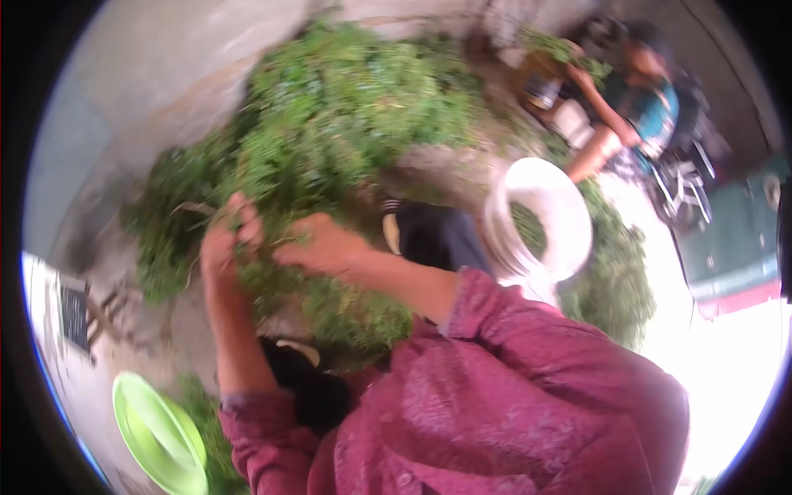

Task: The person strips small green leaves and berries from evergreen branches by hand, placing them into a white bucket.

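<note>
A big heap of leafy green stems [330, 107] lies on the floor against the wall, in front of me. Both of my hands are over its near edge, a short gap apart. My left hand [231, 235] has its fingers curled round some green stems. My right hand [322, 246] is pinched, with bits of green at its fingertips. Motion blurs the fingers somewhat. More loose greenery [355, 313] lies below my hands, between my feet.
A white bucket [577, 223] stands to the right, with more greenery [615, 280] beside it. A light green basin [148, 429] is at the lower left. At the upper right a seated person [648, 111] holds green stems near a container. A wooden stool-like object [107, 313] is at the left.
</note>
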`<state>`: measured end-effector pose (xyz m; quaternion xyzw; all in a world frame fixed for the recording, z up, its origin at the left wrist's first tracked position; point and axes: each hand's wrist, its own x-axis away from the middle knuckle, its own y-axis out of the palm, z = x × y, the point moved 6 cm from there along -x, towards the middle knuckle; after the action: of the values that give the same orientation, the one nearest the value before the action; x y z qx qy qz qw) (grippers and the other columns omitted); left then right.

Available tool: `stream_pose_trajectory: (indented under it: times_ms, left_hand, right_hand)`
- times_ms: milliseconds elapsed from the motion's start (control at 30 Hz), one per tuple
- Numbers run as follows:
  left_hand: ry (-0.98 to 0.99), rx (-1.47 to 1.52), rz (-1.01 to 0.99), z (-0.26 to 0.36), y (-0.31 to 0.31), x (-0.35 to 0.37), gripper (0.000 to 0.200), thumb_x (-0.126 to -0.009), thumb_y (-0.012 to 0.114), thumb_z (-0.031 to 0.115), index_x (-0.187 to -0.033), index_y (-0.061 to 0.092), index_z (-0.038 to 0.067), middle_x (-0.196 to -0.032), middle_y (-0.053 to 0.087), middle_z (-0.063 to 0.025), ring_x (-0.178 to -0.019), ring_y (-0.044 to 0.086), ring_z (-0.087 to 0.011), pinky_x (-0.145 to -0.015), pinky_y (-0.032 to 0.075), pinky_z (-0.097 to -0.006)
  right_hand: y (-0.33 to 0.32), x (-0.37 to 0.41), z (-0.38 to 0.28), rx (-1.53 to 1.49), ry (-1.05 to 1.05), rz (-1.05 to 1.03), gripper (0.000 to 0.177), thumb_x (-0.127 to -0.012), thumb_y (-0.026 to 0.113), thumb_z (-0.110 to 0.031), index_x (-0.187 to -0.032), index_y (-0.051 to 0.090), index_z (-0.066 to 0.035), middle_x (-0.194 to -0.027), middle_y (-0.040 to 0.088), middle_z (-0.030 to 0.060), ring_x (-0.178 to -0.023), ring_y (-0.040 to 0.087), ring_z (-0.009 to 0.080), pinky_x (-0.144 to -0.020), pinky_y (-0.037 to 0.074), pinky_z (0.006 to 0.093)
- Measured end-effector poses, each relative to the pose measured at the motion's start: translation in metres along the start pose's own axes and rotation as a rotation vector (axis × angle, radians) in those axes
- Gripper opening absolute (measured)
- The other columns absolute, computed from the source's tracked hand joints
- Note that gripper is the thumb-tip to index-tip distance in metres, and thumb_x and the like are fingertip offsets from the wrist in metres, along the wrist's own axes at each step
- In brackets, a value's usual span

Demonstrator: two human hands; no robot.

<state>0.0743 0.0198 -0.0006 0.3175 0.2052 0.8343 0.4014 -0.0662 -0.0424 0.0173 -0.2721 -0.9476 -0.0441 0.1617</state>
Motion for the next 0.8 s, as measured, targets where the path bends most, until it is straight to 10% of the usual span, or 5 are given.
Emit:
stream_pose_trajectory:
  times_ms: [100,267,333,433,800]
  left_hand:
    - [-0.007,0.036,-0.162,0.0,-0.018,-0.007,0.019,-0.09,0.047,0.028,-0.077,0.045,0.013,-0.053,0.037,0.0042,-0.041,0.033,-0.0069,-0.037,0.025,-0.022]
    - [0.073,-0.064,-0.087,0.009,-0.031,-0.008,0.022,-0.089,0.047,0.031,-0.08,0.045,0.011,-0.053,0.039,0.0037,-0.042,0.034,-0.0066,-0.036,0.026,-0.0209]
    - [0.086,-0.044,0.016,0.001,-0.024,-0.008,0.022,-0.089,0.048,0.03,-0.079,0.045,0.011,-0.055,0.04,0.0036,-0.044,0.036,-0.0064,-0.037,0.027,-0.0211]
    - [0.067,-0.075,-0.033,-0.012,-0.027,-0.013,0.017,-0.086,0.053,0.026,-0.081,0.05,0.01,-0.065,0.048,0.0019,-0.053,0.044,-0.0076,-0.045,0.037,-0.0221]
    - [0.214,-0.25,0.04,-0.025,-0.04,-0.029,0.026,-0.08,0.061,0.014,-0.105,0.054,0.008,-0.094,0.06,-0.003,-0.083,0.057,-0.0139,-0.067,0.044,-0.0279]
  right_hand:
    - [-0.001,0.012,0.024,0.006,0.084,-0.39,0.031,-0.069,0.066,-0.027,-0.085,0.061,-0.001,-0.065,0.056,0.0018,-0.05,0.049,0.0085,-0.043,0.039,0.023]
    - [-0.111,0.064,-0.01,-0.056,0.036,0.048,0.021,-0.075,0.06,-0.027,-0.085,0.063,-0.009,-0.072,0.057,0.0007,-0.051,0.049,0.0073,-0.041,0.039,0.0218]
    - [-0.191,0.067,-0.008,0.326,-0.646,0.356,0.018,-0.081,0.056,-0.025,-0.087,0.061,-0.009,-0.07,0.059,0.0022,-0.05,0.052,0.0079,-0.037,0.039,0.0203]
    - [-0.285,0.133,-0.012,-0.223,-0.347,0.812,0.019,-0.084,0.053,-0.025,-0.089,0.058,-0.008,-0.068,0.051,-0.0007,-0.049,0.041,0.0064,-0.041,0.034,0.0188]
    - [-0.421,0.197,0.101,0.498,0.194,1.239,0.027,-0.078,0.054,-0.033,-0.085,0.067,-0.01,-0.07,0.061,0.0066,-0.066,0.059,0.0161,-0.061,0.045,0.0292]
